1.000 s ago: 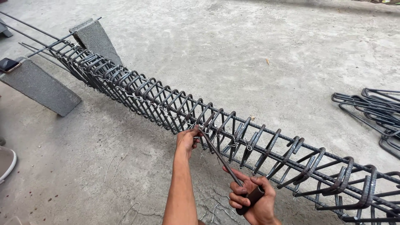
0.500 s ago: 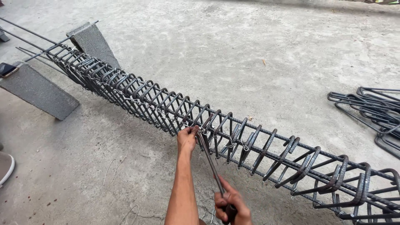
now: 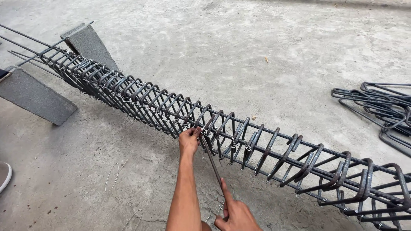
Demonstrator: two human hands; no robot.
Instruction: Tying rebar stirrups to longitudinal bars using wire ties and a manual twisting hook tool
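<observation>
A long rebar cage [image 3: 265, 147] of dark ribbed bars and closely spaced stirrups lies diagonally across the concrete floor. My left hand [image 3: 189, 140] pinches a thin tie wire at a near bar of the cage. The hooked tip of a slim metal tying tool [image 3: 210, 160] sits at that same joint. My right hand [image 3: 236, 214] grips the tool's handle at the bottom edge, with the thumb along the shaft.
Two grey concrete blocks [image 3: 36, 97] [image 3: 87, 45] prop the cage's far left end. A pile of loose bent stirrups [image 3: 379, 109] lies at the right. Cut wire pieces [image 3: 113, 173] lie on the floor. A shoe tip [image 3: 4, 175] shows at the left edge.
My right hand has turned on the tool handle and dropped toward the bottom edge. The left hand stays at the same joint. The view has shifted slightly.
</observation>
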